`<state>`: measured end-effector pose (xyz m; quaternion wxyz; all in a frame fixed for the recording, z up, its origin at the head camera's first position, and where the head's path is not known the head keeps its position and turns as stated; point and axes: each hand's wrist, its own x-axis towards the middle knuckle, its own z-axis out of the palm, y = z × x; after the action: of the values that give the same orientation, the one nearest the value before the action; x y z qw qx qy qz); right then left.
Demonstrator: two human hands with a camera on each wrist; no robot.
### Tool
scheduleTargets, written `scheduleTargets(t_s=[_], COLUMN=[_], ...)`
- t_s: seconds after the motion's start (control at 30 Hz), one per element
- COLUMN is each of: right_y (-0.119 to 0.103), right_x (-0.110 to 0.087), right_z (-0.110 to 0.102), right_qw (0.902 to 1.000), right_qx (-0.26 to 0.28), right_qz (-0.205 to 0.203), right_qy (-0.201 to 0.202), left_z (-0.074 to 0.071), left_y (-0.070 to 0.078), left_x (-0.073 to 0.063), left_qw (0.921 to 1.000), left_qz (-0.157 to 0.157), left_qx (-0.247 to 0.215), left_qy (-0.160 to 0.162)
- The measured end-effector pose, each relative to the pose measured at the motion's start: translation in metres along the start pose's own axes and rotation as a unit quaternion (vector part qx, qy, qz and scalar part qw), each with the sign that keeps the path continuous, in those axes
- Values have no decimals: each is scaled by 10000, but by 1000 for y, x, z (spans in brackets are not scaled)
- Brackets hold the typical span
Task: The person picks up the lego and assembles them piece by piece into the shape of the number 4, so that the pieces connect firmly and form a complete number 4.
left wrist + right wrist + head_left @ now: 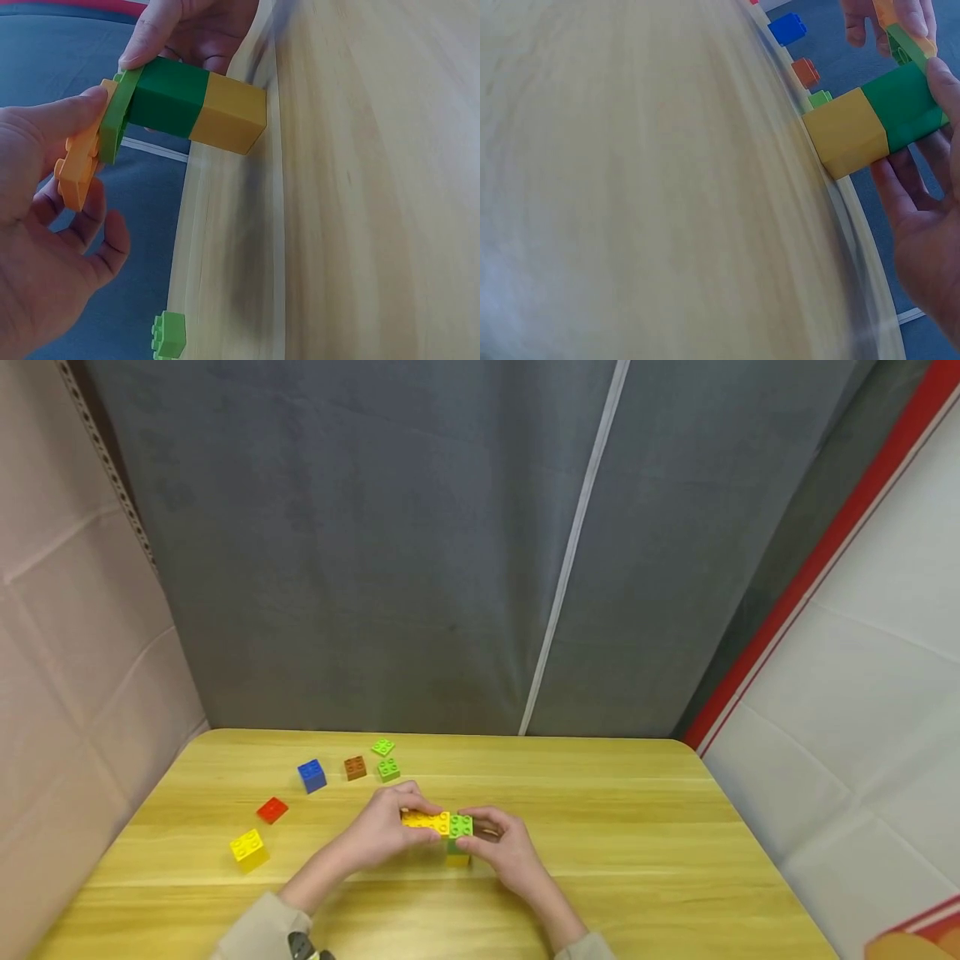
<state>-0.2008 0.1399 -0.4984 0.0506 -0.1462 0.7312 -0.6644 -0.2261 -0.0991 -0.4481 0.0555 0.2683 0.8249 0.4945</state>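
From the head view, the left hand (384, 828) pinches the yellow plate (425, 820) between thumb and fingers, just left of the studs showing on the light green plate (461, 825). The right hand (504, 850) grips the upright stack from its other side, its thumb and fingers closed only as far as the stack's width. This work sits toward the near middle of the tabletop (637, 835); the blue block (312, 776), brown block (356, 767) and red piece (272, 810) lie well off to the left, out of the way.

In the left wrist view, the yellow plate looks orange and lies against the light green plate, which caps the dark green block (169, 97); the yellow base block (231, 112) is at the bottom. Whether the studs are fully seated cannot be told. The step seems to be pressing the yellow plate home: line up its studs first, then push straight down, without twisting.

The right wrist view shows the light green plate jutting past the dark green block, its hollow underside exposed. Pressure on that overhang could pry it loose, so a left finger bracing it from below would help, while the right hand steadies the dark green block.
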Motion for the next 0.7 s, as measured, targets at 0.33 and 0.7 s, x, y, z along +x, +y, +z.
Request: scheduleTargets(t_s=[0.33, 0.7], right_y=[0, 1], right_x=[0, 0], right_z=[0, 1], right_qw=[10000, 9999], right_qx=[13, -6], right_qz=[-62, -122], right_qy=[6, 34], left_z=[3, 1], left_y=[1, 2], left_x=[0, -1], left_qw=[9993, 9995], left_qz=[238, 121], left_qx=[296, 279], left_qy=[46, 55])
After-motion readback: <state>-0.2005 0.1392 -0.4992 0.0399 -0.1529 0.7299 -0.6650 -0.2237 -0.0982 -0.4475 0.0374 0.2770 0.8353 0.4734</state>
